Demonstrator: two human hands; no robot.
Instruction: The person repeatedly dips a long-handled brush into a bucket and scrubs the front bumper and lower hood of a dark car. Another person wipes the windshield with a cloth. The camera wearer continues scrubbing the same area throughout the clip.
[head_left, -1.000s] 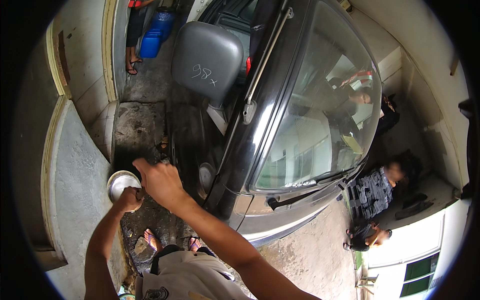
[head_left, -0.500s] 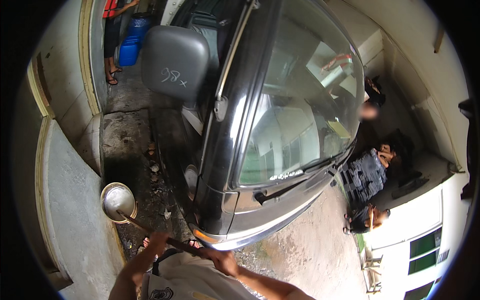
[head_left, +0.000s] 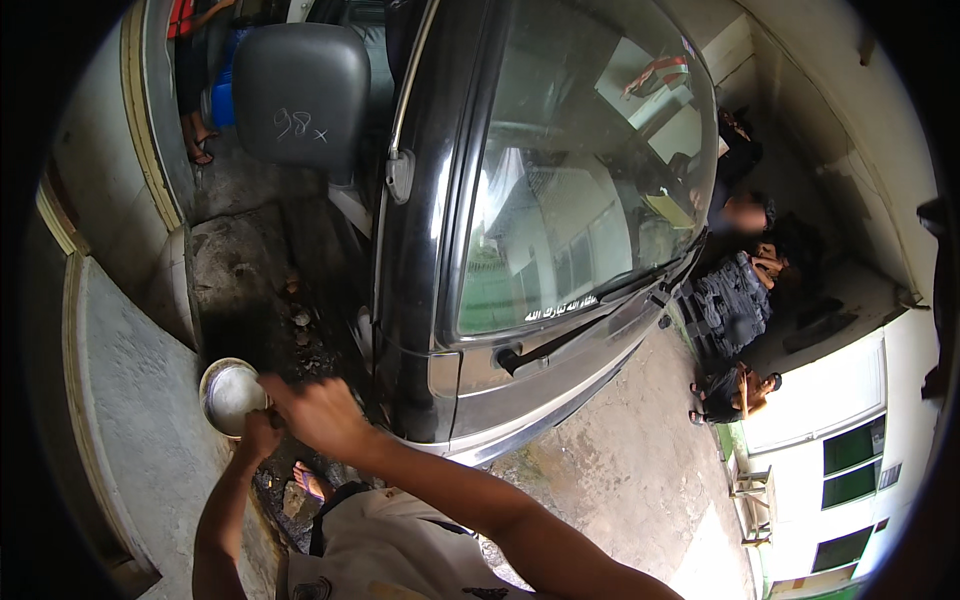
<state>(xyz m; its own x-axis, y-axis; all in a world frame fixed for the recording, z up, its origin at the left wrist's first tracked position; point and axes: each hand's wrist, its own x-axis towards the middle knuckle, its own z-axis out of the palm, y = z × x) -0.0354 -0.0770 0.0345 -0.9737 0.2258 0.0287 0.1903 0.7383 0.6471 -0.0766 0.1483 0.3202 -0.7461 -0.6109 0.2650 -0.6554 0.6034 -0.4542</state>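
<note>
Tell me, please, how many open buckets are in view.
1: the round bucket beside the wall on the left, just beyond the left hand. Others may be hidden behind the vehicle.

Single fisheye view from head height, facing down, bucket and vehicle near.

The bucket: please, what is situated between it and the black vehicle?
In the head view, the person's left hand and right hand appear between the bucket and the black vehicle, above dark ground strewn with small debris.
</note>
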